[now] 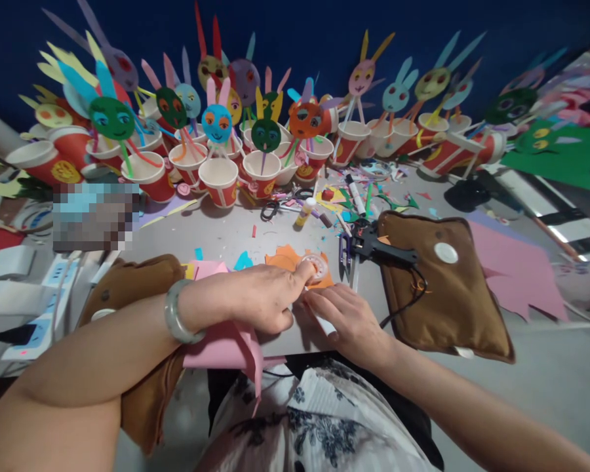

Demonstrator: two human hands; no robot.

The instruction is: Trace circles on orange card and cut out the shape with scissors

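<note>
The left hand (263, 295) reaches in with its fingers curled, one fingertip touching a clear ring (320, 261); whether it is clamped on the ring I cannot tell. The ring lies at that fingertip, over a piece of orange paper (281, 258) just beyond the hand. The right hand (349, 321) is close beside the left, palm down, its fingers together and bent over a white strip (326, 325); I cannot tell whether they pinch it. The strip shows under the right hand's fingers, on the side toward the left hand.

Folded pink paper (223, 354) lies under the left wrist, which wears a bracelet (173, 311), and hangs over the near edge of the tabletop (216, 239). A blue scrap (244, 260) sits just beyond the left hand. A brown cushion (120, 282) is partly covered by the left forearm, and a power strip (49, 305) lies farther left of it.

Just beyond the right hand is a black glue gun (386, 251), its handle overlapping another brown cushion (447, 301) to the right of that hand. Farther beyond both hands stand a small bottle (305, 214) with a white cap and, behind it, red paper cups (219, 187) holding colorful paper rabbit faces (216, 124).
</note>
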